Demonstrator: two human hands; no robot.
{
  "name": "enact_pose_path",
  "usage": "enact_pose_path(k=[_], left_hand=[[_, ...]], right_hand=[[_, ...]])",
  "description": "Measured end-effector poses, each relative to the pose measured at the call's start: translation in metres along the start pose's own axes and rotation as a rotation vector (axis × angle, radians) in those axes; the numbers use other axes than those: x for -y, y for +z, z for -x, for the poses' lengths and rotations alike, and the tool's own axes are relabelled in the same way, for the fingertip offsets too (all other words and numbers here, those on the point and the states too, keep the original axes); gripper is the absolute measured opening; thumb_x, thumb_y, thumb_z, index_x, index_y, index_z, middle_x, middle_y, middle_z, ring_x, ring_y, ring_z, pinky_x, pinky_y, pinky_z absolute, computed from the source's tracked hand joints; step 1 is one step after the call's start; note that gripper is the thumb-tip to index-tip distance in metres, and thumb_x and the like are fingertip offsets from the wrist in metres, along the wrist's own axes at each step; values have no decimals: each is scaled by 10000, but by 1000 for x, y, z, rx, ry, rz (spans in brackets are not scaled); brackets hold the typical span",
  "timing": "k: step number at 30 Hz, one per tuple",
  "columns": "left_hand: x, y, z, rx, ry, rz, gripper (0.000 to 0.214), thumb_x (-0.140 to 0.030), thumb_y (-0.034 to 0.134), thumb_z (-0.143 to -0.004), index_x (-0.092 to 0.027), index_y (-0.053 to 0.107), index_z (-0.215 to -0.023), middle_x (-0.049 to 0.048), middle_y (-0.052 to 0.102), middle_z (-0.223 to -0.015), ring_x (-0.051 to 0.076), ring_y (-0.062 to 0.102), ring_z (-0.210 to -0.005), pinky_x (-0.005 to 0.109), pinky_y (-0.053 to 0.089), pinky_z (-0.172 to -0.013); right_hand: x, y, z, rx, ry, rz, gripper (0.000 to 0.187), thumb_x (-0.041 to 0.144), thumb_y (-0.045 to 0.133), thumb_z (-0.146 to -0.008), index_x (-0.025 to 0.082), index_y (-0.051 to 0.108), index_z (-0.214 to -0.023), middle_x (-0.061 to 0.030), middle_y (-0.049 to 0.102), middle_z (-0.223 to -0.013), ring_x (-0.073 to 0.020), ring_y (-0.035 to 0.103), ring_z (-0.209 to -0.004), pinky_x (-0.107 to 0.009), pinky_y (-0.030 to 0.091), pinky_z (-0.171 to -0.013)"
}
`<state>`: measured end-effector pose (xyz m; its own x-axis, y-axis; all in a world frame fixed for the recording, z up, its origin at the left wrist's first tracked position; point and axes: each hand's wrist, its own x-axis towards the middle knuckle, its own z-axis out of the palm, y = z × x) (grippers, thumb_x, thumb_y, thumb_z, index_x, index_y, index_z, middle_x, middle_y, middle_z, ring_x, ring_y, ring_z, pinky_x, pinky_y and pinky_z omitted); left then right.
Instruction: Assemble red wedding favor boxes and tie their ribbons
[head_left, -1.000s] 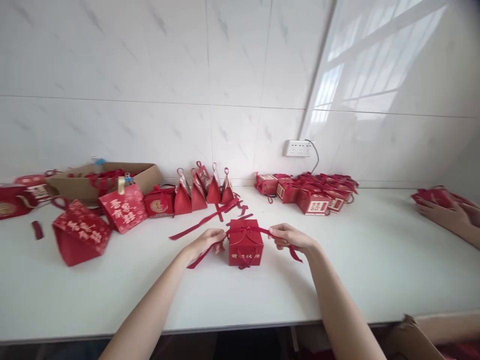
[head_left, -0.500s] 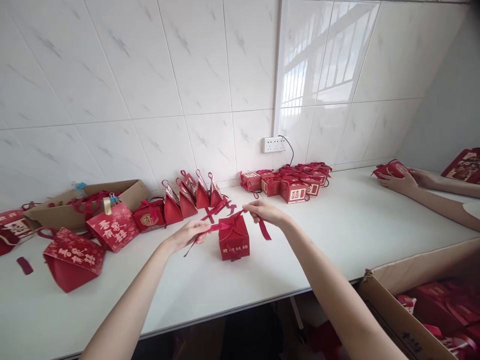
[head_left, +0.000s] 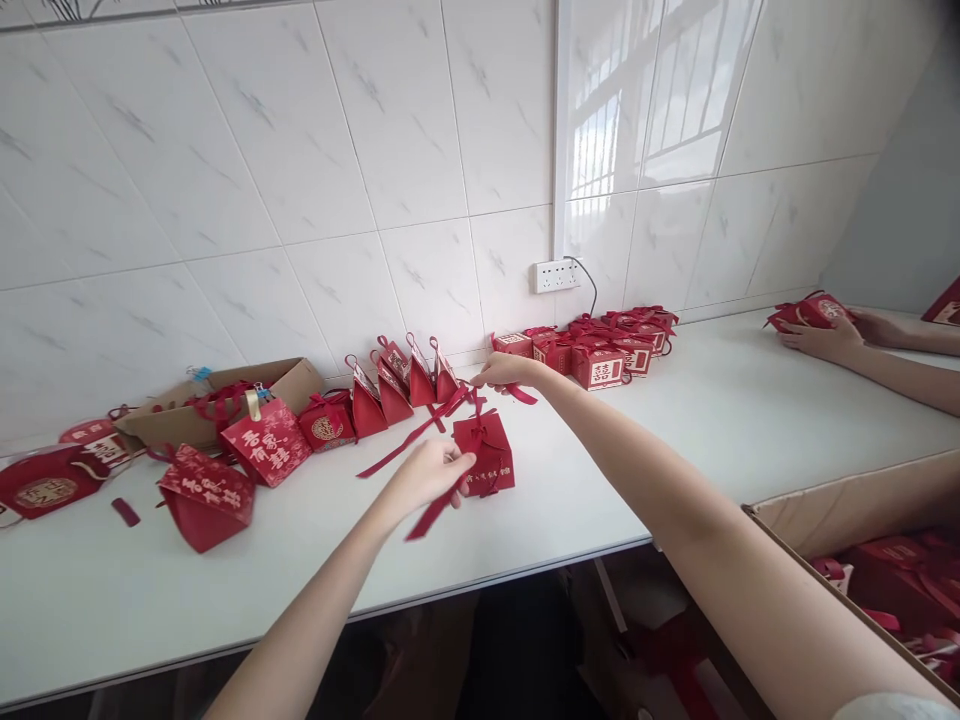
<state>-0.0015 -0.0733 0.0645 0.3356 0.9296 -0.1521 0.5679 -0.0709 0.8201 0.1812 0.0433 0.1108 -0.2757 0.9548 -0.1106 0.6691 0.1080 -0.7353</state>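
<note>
A small red gift box [head_left: 491, 465] with gold lettering stands on the white table in front of me, a red ribbon [head_left: 429, 515] tied over its top. My left hand [head_left: 435, 470] is closed on one ribbon end at the box's front left, and that tail hangs down below my fingers. Above and behind the box, my right hand [head_left: 506, 372] pinches the other end, its tail trailing to the right. A loose length of red ribbon [head_left: 405, 445] lies on the table to the left of the box.
Several red boxes [head_left: 600, 368] cluster by the wall, and peaked ones [head_left: 394, 385] stand to their left. A cardboard tray [head_left: 169, 420] holds ribbons. At right are a co-worker's hands [head_left: 825, 335] on a red box and a large carton [head_left: 840, 510] of red packages.
My left hand has moved down and toward the box's front; my right hand has lifted its ribbon end up and away. The camera view has turned a little to the left.
</note>
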Motion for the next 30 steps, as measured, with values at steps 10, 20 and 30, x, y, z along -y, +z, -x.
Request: enact_pose_path(k=[10,20,30], left_hand=[[59,-17,-9,-275,-57,340,390,-512,635,-643,-136,591,-739,150,667,-1022,286,601,-1043,323,562,-621],[43,-46,-56,-467,118,229,373,-508,687,-639,-173,523,-629,-14,573,-623,116,520,-599,220,387,-548],[54,-70,-25,146,-68,127,272,-358,767,-559,-124,636,-606,76,649,-615,194,598,-560,270,419,-492]], right_hand=[[-67,-9,30,107,67,-51,268,342,728,-687,125,587,-618,-3,521,-546,-90,468,-475,-247,371,-476],[-61,10,100,425,-113,-239,375,473,655,-719,154,501,-597,29,509,-550,-100,537,-503,-247,402,-541],[-100,14,85,453,27,-149,430,536,720,-622,134,583,-691,-1,540,-666,-132,567,-615,-267,450,-615]])
